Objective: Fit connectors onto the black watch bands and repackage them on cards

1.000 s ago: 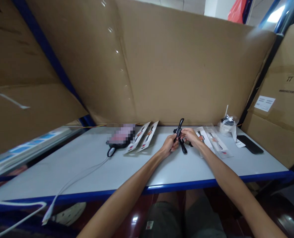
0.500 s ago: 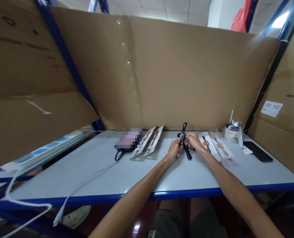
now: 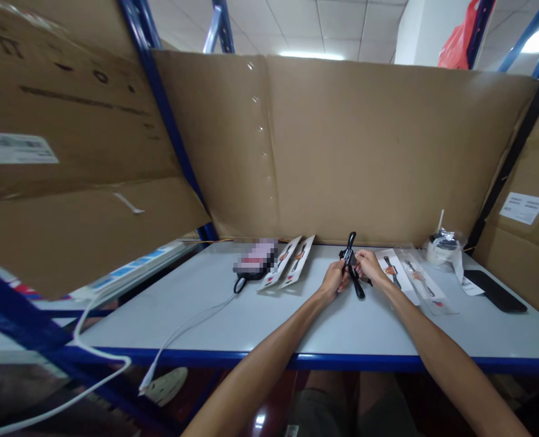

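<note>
A black spokeshave (image 3: 359, 287) is held above the table, one handle pointing up and away, the other slanting down toward me. My left hand (image 3: 335, 278) is closed around its middle from the left. On the right side of its metal body, my right hand (image 3: 371, 267) has its fingers pinched together against it. Those fingertips hide exactly which part they grip. A small dark piece shows just under the right hand, too small to name. Right of that hand lie a printed card (image 3: 399, 280) picturing a spokeshave and a clear plastic package (image 3: 428, 285) with a similar picture.
Two packaged cards (image 3: 282, 262) lean at left beside a partly blurred device (image 3: 255, 258) with a white cable (image 3: 192, 321). A plastic-wrapped roll (image 3: 443, 249) and a black flat case (image 3: 494, 291) lie at right. Cardboard walls (image 3: 342, 152) enclose the table (image 3: 251, 328).
The camera view has turned, so the whole scene sits further right and slightly lower. Both hands stay at the spokeshave in nearly the same pose.
</note>
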Action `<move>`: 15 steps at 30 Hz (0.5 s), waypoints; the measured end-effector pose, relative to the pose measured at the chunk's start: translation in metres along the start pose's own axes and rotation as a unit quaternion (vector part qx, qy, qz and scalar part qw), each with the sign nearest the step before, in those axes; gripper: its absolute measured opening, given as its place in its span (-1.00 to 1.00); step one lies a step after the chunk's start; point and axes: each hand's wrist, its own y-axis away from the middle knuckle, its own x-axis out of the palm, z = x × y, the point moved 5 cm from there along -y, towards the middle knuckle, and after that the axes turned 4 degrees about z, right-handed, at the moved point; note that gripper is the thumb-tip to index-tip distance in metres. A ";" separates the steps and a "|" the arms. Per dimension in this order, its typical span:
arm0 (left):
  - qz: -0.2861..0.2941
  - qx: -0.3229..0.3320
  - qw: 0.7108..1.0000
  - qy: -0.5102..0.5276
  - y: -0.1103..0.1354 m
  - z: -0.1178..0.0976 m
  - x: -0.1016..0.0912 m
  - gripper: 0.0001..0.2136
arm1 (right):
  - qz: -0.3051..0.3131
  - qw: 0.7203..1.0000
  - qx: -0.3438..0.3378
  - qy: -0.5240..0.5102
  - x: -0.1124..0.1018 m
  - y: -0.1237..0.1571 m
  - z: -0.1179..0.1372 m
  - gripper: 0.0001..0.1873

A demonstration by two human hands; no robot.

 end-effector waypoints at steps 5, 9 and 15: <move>-0.004 -0.007 1.000 0.005 -0.001 0.002 -0.002 -0.68 | 0.028 0.999 0.019 -0.018 0.001 0.005 0.001 -0.86; -0.017 -0.004 1.000 0.010 -0.001 0.002 -0.003 -0.68 | 0.028 0.999 0.032 -0.030 0.001 0.007 0.001 -0.88; -0.040 0.001 0.999 0.016 0.001 -0.003 -0.007 -0.70 | -0.031 0.999 0.016 -0.025 -0.017 0.000 0.004 -0.88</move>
